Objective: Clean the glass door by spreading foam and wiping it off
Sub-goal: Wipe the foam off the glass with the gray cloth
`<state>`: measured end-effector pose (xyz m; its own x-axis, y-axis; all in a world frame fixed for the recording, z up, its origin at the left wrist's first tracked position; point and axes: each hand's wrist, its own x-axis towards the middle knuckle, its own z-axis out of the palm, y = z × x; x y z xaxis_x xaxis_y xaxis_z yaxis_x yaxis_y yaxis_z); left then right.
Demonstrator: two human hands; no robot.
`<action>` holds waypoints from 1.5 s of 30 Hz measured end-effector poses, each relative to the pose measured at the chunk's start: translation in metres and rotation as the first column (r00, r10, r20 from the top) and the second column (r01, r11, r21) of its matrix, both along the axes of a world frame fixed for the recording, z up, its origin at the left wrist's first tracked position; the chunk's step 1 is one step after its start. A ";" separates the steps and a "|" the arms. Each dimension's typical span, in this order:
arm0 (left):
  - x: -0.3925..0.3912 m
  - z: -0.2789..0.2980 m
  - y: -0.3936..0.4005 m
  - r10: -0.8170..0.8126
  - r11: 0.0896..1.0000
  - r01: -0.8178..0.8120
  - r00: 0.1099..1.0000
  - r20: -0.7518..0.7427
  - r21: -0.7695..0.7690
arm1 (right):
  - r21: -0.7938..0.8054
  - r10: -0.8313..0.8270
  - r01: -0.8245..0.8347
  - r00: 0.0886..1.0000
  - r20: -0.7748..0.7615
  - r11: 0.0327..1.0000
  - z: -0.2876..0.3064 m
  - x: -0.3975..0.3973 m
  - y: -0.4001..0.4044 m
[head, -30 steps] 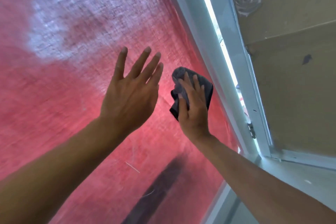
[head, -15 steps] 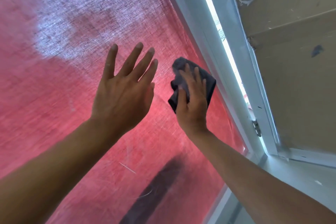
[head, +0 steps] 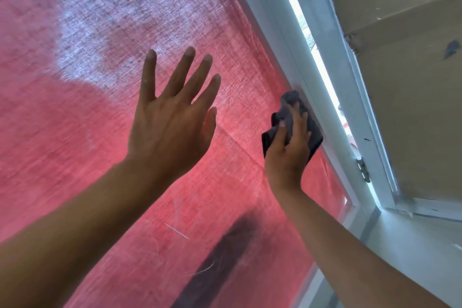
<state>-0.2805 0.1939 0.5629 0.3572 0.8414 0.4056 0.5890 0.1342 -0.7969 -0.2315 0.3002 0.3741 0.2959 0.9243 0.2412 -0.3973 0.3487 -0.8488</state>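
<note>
The glass door (head: 75, 145) fills the left and middle of the head view, with red woven fabric showing behind it. My left hand (head: 172, 122) is raised flat toward the glass, fingers straight and spread, holding nothing. My right hand (head: 287, 152) presses a dark grey cloth (head: 290, 112) against the glass, right beside the white door frame (head: 280, 32). Its fingers lie over the cloth. A pale whitish hazy patch (head: 105, 20) covers the upper part of the glass.
A bright gap (head: 312, 40) runs between the door frame and a second white frame. A metal hinge (head: 363, 170) sits low on that frame. Beige wall (head: 412, 107) with dark marks is at the right. A dark shadow band (head: 225, 257) crosses the lower glass.
My right hand has slid the cloth to the right, from mid-glass to the edge of the door frame. My left hand has stayed raised and open, shifting only slightly.
</note>
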 end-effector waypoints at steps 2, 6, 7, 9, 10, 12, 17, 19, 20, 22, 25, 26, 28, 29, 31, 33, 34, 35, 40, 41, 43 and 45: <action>0.000 0.000 0.000 -0.001 1.000 0.001 1.000 0.001 -0.015 | 0.087 -0.002 0.000 1.000 0.013 0.996 0.006 -0.004 -0.010; -0.003 0.000 0.000 -0.021 1.000 0.021 1.000 -0.003 -0.007 | 0.359 -0.026 -0.012 0.995 0.100 0.933 0.021 -0.021 -0.040; -0.004 0.000 0.000 -0.020 1.000 0.020 1.000 -0.004 -0.003 | 0.374 -0.023 -0.017 0.994 0.104 0.927 0.018 -0.024 -0.043; -0.003 0.000 -0.001 -0.015 1.000 0.015 1.000 0.001 -0.007 | 0.338 -0.028 -0.004 0.996 0.090 0.941 0.004 -0.024 -0.042; -0.002 0.000 0.000 -0.007 1.000 0.007 1.000 0.005 -0.014 | 0.264 -0.038 0.020 0.997 0.066 0.964 -0.004 -0.022 -0.038; -0.001 -0.001 0.000 0.011 1.000 -0.011 1.000 0.005 -0.025 | 0.008 -0.053 0.053 0.998 -0.020 0.999 -0.013 -0.014 -0.026; 0.000 -0.002 0.002 -0.002 1.000 0.002 1.000 0.001 -0.030 | 0.000 0.000 0.000 1.000 -0.016 1.000 0.003 -0.013 -0.030; -0.001 -0.004 0.003 -0.008 1.000 0.008 1.000 -0.002 -0.028 | 0.208 -0.003 -0.006 0.999 0.044 0.978 0.010 -0.020 -0.041; -0.001 -0.004 0.004 -0.005 1.000 0.005 1.000 -0.007 -0.025 | 0.266 -0.004 -0.012 0.998 0.062 0.964 0.010 -0.022 -0.042; -0.002 -0.005 0.004 -0.003 1.000 0.003 1.000 -0.012 -0.029 | 0.286 -0.019 -0.006 0.996 0.083 0.958 0.000 -0.022 -0.038; 0.000 -0.005 0.003 0.006 0.999 -0.006 1.000 -0.004 -0.041 | 0.043 -0.042 0.042 0.999 -0.008 0.998 -0.024 -0.016 -0.029; 0.001 -0.005 0.003 0.010 0.999 -0.010 1.000 -0.003 -0.045 | -0.068 -0.047 0.043 0.998 -0.049 0.997 -0.029 -0.014 -0.026; 0.002 -0.005 0.000 0.015 0.998 -0.016 1.000 -0.003 -0.056 | -0.177 -0.053 0.041 0.996 -0.068 0.983 -0.030 -0.013 -0.022; 0.001 -0.005 0.000 0.014 0.998 -0.014 1.000 -0.003 -0.061 | -0.158 -0.050 0.041 0.997 -0.052 0.987 -0.025 -0.013 -0.023; 0.000 -0.005 -0.001 -0.002 0.998 0.002 1.000 -0.002 -0.067 | 0.007 -0.037 0.037 0.999 -0.006 0.999 -0.005 -0.018 -0.032; -0.002 -0.005 -0.002 -0.037 0.997 0.038 0.999 0.009 -0.061 | 0.232 -0.022 0.013 0.999 0.036 0.973 0.019 -0.025 -0.050; -0.003 -0.004 -0.004 -0.053 0.997 0.054 0.998 0.017 -0.055 | 0.313 -0.013 -0.005 0.998 0.056 0.950 0.029 -0.029 -0.058; -0.004 -0.004 -0.007 -0.062 0.996 0.064 0.998 0.025 -0.055 | 0.356 -0.004 -0.021 0.998 0.069 0.934 0.035 -0.031 -0.062; -0.014 -0.001 -0.040 -0.040 0.997 0.041 0.999 0.014 -0.070 | 0.271 0.009 -0.020 0.999 0.042 0.963 0.024 -0.023 -0.056; -0.016 -0.002 -0.045 -0.034 0.997 0.035 0.999 0.013 -0.069 | 0.225 0.019 -0.023 1.000 0.018 0.974 0.020 -0.022 -0.053; -0.017 -0.003 -0.053 -0.037 0.997 0.038 0.999 0.015 -0.074 | 0.160 0.017 -0.016 1.000 -0.001 0.987 0.018 -0.025 -0.056; -0.020 -0.005 -0.058 -0.055 0.996 0.056 0.998 0.015 -0.076 | 0.225 -0.002 -0.009 0.999 0.047 0.974 0.018 -0.031 -0.070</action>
